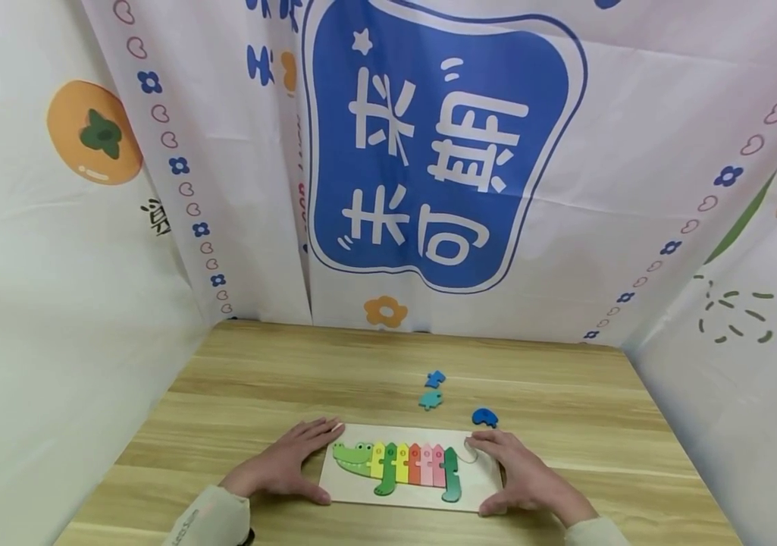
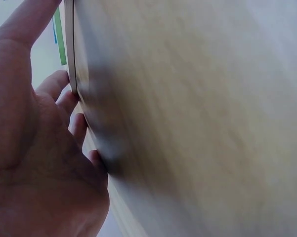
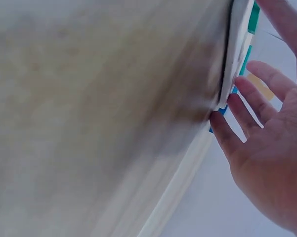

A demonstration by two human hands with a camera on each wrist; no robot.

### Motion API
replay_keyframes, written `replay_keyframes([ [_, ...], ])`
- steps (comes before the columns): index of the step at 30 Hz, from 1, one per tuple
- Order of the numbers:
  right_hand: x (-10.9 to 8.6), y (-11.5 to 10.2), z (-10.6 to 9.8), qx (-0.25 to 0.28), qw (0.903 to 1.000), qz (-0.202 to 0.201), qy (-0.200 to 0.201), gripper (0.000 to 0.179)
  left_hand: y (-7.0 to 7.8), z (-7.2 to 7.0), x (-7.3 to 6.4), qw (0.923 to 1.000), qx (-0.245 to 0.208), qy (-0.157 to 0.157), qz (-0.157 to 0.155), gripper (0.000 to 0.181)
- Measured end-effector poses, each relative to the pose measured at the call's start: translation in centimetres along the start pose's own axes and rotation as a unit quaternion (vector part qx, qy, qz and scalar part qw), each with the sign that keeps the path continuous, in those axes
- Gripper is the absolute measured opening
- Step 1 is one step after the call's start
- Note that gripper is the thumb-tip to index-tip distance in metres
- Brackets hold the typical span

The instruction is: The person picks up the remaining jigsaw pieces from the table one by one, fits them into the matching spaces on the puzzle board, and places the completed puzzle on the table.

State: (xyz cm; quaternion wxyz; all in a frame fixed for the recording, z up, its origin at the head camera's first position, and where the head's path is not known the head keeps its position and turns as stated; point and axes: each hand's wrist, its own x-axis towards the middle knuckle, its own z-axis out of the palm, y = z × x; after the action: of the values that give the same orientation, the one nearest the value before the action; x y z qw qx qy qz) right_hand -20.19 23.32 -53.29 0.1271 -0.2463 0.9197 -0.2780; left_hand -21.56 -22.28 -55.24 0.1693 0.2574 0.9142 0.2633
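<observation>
A pale wooden puzzle board (image 1: 415, 497) lies on the table, with a crocodile on it made of coloured pieces. The green crocodile head (image 1: 355, 457) is at the left; yellow, green, orange and pink pieces follow. A dark green leg piece (image 1: 452, 485) sits at the right of the row, beside a bare outlined recess. My left hand (image 1: 289, 460) grips the board's left end, thumb at the near corner and fingers at the far corner. The right hand (image 1: 527, 472) holds the right end likewise. In the wrist views, fingers of both hands touch the board's edge.
Beyond the board lie three loose pieces: a blue piece (image 1: 435, 378), a teal piece (image 1: 431, 400) and a dark blue curved piece (image 1: 485, 417) near the right hand. Printed cloth (image 1: 258, 227) hangs around the wooden table (image 1: 224, 387) at the back and sides.
</observation>
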Motion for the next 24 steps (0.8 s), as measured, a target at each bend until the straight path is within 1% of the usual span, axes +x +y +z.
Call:
replay_keyframes([
  [3, 0.4, -0.5, -0.7, -0.005, 1.0, 0.007, 0.005, 0.097, -0.1, -0.1, 0.0, 1.0, -0.004, -0.003, -0.004, 0.114],
  [6, 1.4, -0.8, -1.4, -0.026, 0.9992, 0.014, 0.028, 0.088, -0.1, -0.1, 0.0, 1.0, -0.004, -0.005, -0.006, 0.114],
  [10, 3.7, -0.7, -2.2, -0.053, 0.9953, 0.039, 0.072, 0.073, -0.2, -0.1, 0.0, 1.0, -0.002, -0.003, -0.005, 0.113],
  [12, 5.0, -0.5, -2.5, -0.053, 0.9937, 0.056, 0.081, 0.066, -0.2, 0.0, 0.0, 1.0, -0.005, -0.001, 0.0, 0.113],
  [13, 5.7, -0.4, -2.6, -0.051, 0.9935, 0.058, 0.083, 0.064, -0.2, 0.0, -0.1, 1.0, -0.004, 0.001, 0.003, 0.113],
  [16, 8.2, 0.0, -2.8, -0.046, 0.9943, 0.056, 0.078, 0.06, -0.2, 0.0, -0.2, 0.9999, -0.001, 0.004, 0.011, 0.114],
  [18, 10.0, 0.3, -2.8, -0.052, 0.9952, 0.047, 0.069, 0.059, -0.1, 0.0, -0.3, 0.9999, 0.001, 0.004, 0.011, 0.113],
  [21, 12.5, 0.6, -2.5, -0.069, 0.9964, 0.022, 0.042, 0.059, -0.1, -0.1, -0.2, 0.9999, 0.0, 0.003, 0.01, 0.113],
  [24, 14.2, 0.7, -2.2, -0.091, 0.9958, 0.0, 0.011, 0.057, -0.2, -0.1, -0.1, 1.0, 0.0, -0.002, 0.008, 0.112],
])
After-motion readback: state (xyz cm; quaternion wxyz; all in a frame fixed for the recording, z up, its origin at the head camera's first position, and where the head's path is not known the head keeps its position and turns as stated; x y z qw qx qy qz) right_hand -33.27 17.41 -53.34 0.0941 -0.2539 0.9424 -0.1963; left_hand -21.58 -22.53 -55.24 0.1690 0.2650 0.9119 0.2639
